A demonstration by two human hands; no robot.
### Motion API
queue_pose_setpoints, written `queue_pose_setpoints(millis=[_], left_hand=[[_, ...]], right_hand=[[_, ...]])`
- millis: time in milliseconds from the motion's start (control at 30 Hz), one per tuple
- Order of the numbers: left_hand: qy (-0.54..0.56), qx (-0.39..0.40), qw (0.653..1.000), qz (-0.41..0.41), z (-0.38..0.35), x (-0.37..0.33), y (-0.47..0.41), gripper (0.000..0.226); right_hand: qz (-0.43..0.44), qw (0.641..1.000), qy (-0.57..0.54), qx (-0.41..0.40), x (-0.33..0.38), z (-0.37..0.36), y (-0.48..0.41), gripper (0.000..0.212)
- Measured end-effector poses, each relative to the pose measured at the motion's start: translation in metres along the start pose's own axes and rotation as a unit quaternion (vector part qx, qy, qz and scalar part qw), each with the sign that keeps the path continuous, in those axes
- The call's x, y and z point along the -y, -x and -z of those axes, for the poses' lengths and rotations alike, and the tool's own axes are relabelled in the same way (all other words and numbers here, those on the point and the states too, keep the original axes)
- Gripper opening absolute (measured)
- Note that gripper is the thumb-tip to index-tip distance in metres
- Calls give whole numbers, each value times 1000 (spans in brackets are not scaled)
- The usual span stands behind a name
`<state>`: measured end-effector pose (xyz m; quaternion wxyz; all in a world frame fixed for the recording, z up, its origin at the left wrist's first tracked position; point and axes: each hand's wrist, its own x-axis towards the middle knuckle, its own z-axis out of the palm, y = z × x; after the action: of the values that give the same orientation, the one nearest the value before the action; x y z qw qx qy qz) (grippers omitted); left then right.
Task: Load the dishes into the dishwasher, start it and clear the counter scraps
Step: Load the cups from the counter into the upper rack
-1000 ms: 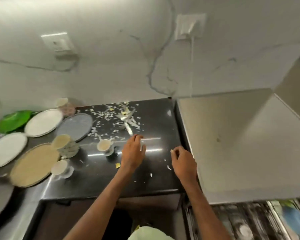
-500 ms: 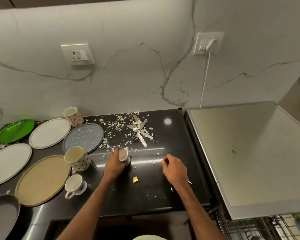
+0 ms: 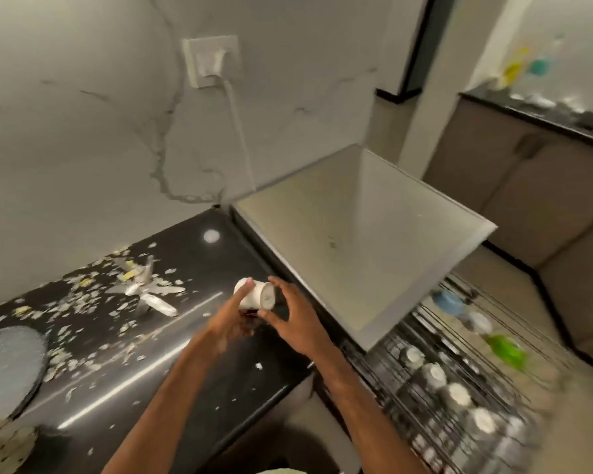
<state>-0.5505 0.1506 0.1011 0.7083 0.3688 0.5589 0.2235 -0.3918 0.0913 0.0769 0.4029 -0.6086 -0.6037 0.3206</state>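
Cup: a small white cup is off the counter, tipped on its side in the air between both hands, just left of the dishwasher's grey top.
Left hand: the left hand comes up from below, its fingers pressed against the cup's left end — a grasp on the cup, though a loose-looking one.
Right hand: the right hand is spread and cupped around the other end; its fingers lie at or very near the cup, and whether they actually bear on it I cannot tell.
Rack: the pulled-out rack sits lower right, already carrying a row of upturned cups and some coloured pieces, all blurred.
Slip risk: the cup seems to be passing from one hand to the other while tilted — if one lets go before the other closes, it likely drops onto the hard counter or the wire rack and chips.
Spill risk: any dregs inside probably run out over the counter edge.
Collision risk: the rack looks crowded, so a hurried placement may knock a neighbouring cup.
Scraps: pale scraps and cutlery lie scattered well to the left — a trailing forearm could sweep them to the floor.
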Motion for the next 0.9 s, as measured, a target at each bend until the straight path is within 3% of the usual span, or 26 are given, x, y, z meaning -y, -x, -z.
queue_pose_setpoints(millis=[233, 333, 500, 600, 667, 733, 900], left_hand=[[-42, 138, 989, 20, -132, -6, -45, 56], [-72, 156, 985, -13, -193, -11, -52, 51], [-185, 195, 961, -71, -283, -20, -67, 75], [-273, 159, 937, -151, -325, -14, -83, 61], [-378, 121, 893, -212, -341, -6, -104, 67], [-492, 106, 827, -251, -354, 3, -128, 74], [-647, 142, 669, -338, -389, 20, -178, 82]], right_hand=[[-70, 987, 26, -139, -46, 106, 20, 61], [-92, 981, 35, -167, -61, 158, 29, 59], [-116, 959, -31, -257, -104, 234, 52, 55], [-160, 938, -35, -307, -140, 268, 75, 59], [-187, 922, -25, -337, -164, 282, 93, 61], [-222, 910, 2, -350, -187, 286, 106, 60], [-326, 891, 17, -317, -231, 261, 116, 63]])
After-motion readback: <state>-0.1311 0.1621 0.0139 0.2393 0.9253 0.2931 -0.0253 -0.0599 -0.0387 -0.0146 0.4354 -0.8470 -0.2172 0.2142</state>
